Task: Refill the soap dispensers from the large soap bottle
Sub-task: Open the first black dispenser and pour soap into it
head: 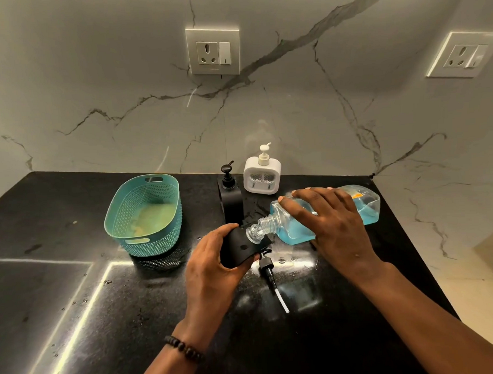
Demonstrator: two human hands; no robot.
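I am gripping the dispenser with my left hand, my right hand tipping the bottle near the counter's right edge; misaligned mouths would spill soap.

Looks like a home kitchen or bathroom: polished black stone table, veined marble-look wall with two socket-and-switch plates, pump soap dispensers at the far edge, teal plastic basket left.

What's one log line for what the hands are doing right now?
step: pouring | right hand: tips big soap bottle | left hand: holds black dispenser | pump: off, on counter
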